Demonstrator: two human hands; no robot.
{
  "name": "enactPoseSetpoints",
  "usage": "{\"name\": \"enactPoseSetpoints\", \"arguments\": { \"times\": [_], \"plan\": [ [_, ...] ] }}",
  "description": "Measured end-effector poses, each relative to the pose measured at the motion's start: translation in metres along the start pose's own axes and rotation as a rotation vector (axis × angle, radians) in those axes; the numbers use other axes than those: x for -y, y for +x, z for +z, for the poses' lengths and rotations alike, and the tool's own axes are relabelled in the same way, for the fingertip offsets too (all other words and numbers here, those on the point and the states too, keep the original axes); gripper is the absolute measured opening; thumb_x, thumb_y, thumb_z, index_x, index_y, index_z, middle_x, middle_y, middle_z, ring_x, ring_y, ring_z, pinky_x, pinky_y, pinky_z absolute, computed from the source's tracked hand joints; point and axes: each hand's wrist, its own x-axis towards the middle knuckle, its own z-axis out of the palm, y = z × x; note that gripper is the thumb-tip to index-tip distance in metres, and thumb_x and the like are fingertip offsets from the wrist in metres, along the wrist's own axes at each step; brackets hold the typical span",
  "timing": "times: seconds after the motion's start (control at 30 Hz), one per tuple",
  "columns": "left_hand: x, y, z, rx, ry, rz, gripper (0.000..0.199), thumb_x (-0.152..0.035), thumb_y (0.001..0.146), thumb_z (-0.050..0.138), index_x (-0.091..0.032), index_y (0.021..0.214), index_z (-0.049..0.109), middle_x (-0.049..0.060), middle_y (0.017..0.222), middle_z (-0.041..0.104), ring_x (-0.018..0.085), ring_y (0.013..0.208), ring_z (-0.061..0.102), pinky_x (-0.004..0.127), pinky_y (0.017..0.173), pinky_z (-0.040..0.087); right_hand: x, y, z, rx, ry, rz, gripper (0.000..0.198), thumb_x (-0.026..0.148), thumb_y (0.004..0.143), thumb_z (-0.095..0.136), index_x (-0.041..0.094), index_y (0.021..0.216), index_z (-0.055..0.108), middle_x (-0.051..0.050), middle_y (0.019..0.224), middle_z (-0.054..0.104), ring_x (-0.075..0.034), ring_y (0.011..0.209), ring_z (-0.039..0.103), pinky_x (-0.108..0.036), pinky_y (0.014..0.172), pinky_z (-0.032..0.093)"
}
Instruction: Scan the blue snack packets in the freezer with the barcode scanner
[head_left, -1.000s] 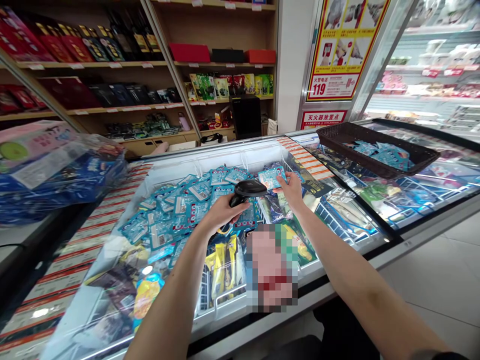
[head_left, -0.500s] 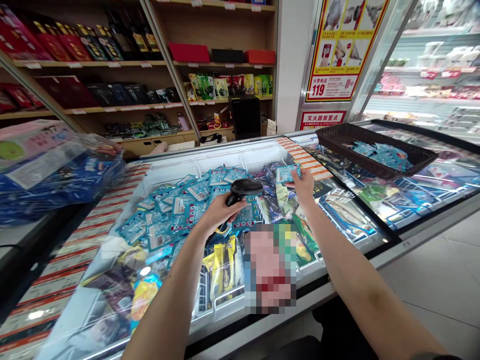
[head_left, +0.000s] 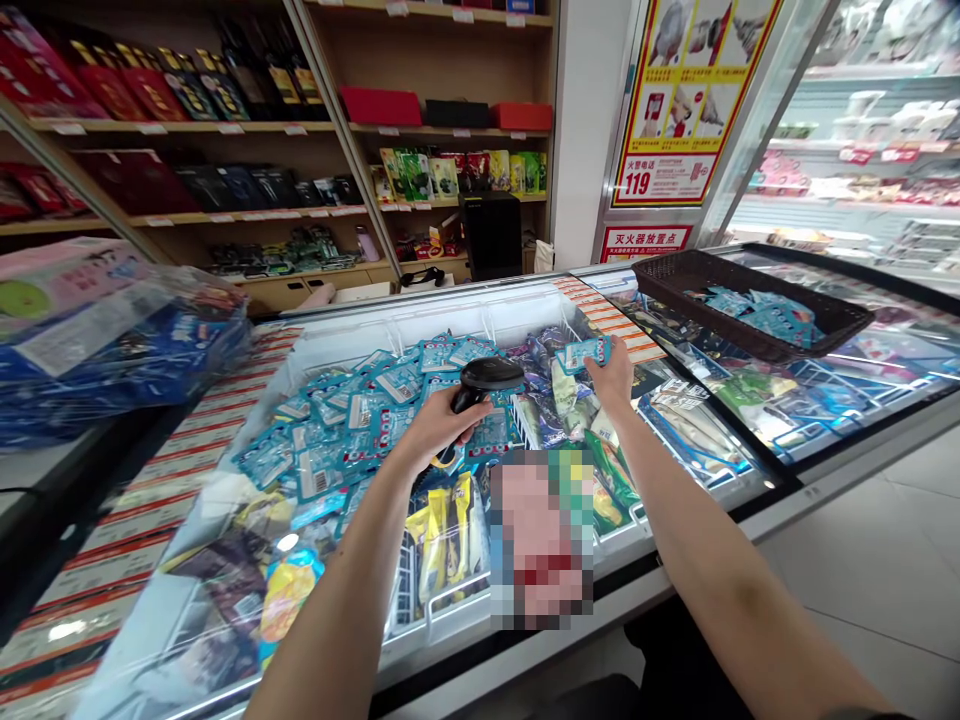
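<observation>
One blue packet (head_left: 583, 355), end apparently hidden by right hand (head_left: 613, 377).

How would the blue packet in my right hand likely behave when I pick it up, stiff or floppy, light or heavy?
The blue packet is probably light, since the right hand holds it by one end. It seems fairly stiff, jutting out without visible droop. It may be slippery, as similar piled packets look glossy.

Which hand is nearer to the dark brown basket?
Right. The right hand, holding a blue packet, is left of the basket in view; the left hand, holding a black scanner, is farther left.
</observation>
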Motion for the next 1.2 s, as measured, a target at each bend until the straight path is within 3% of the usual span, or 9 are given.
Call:
{"name": "enactPoseSetpoints", "arguments": {
  "times": [0.2,0.37,0.67,0.77,0.9,1.07,1.2],
  "plan": [
    [-0.007,-0.002,0.000,0.000,-0.027,-0.016,0.033,-0.048,0.078,0.067,-0.018,0.087,0.055,-0.005,0.050,0.050,0.011,0.043,0.046,0.025,0.046,0.035,0.006,-0.006,-0.003,-0.034,-0.299,-0.066,0.040,0.033,0.085,0.060,0.018,0.122,0.064,-0.017,0.133,0.053,-0.036,0.122,0.042,-0.048,0.100,0.035],
    [-0.012,-0.005,0.001,-0.004,-0.049,-0.034,0.033,-0.047,0.078,0.067,-0.018,0.088,0.056,-0.005,0.051,0.050,0.011,0.044,0.046,0.024,0.046,0.035,0.013,-0.015,0.000,0.079,-0.354,-0.212,0.029,0.035,0.094,0.049,0.021,0.101,0.074,-0.014,0.121,0.062,-0.034,0.115,0.046,-0.049,0.097,0.032],
    [-0.011,-0.006,-0.001,-0.007,-0.064,-0.032,0.032,-0.047,0.079,0.067,-0.018,0.087,0.055,-0.004,0.052,0.052,0.010,0.045,0.046,0.023,0.046,0.034,0.014,-0.021,0.006,0.115,-0.422,-0.343,0.035,0.034,0.098,0.043,0.021,0.120,0.067,-0.010,0.132,0.062,-0.031,0.124,0.045,-0.051,0.108,0.021],
    [-0.006,-0.004,-0.002,-0.016,-0.071,-0.029,0.033,-0.048,0.079,0.066,-0.018,0.088,0.056,-0.003,0.052,0.052,0.011,0.045,0.047,0.024,0.045,0.034,0.027,-0.026,0.009,0.229,-0.301,-0.393,0.036,0.034,0.099,0.041,0.020,0.121,0.066,-0.011,0.126,0.065,-0.029,0.119,0.050,-0.046,0.104,0.030],
    [0.001,-0.002,-0.004,-0.033,-0.099,0.023,0.033,-0.048,0.081,0.064,-0.018,0.091,0.057,-0.003,0.051,0.051,0.011,0.045,0.047,0.024,0.047,0.035,0.047,-0.036,0.012,0.481,-0.073,-0.462,0.034,0.038,0.099,0.044,0.023,0.115,0.071,-0.008,0.112,0.069,-0.026,0.109,0.057,-0.040,0.099,0.038],
    [0.004,-0.002,-0.005,-0.056,-0.095,0.027,0.032,-0.049,0.080,0.062,-0.018,0.084,0.057,-0.003,0.050,0.051,0.012,0.045,0.048,0.024,0.048,0.036,0.068,-0.050,0.007,0.709,-0.043,-0.499,0.042,0.064,0.085,0.059,0.032,0.108,0.075,-0.007,0.117,0.063,-0.029,0.119,0.049,-0.046,0.103,0.032],
    [0.004,-0.004,-0.002,-0.084,-0.112,0.027,0.032,-0.049,0.079,0.063,-0.018,0.085,0.057,-0.004,0.052,0.051,0.012,0.045,0.047,0.024,0.046,0.035,0.081,-0.062,0.011,0.729,-0.127,-0.516,0.067,0.073,0.067,0.071,0.031,0.120,0.069,-0.011,0.124,0.058,-0.034,0.123,0.044,-0.052,0.105,0.027]
  ]
}}
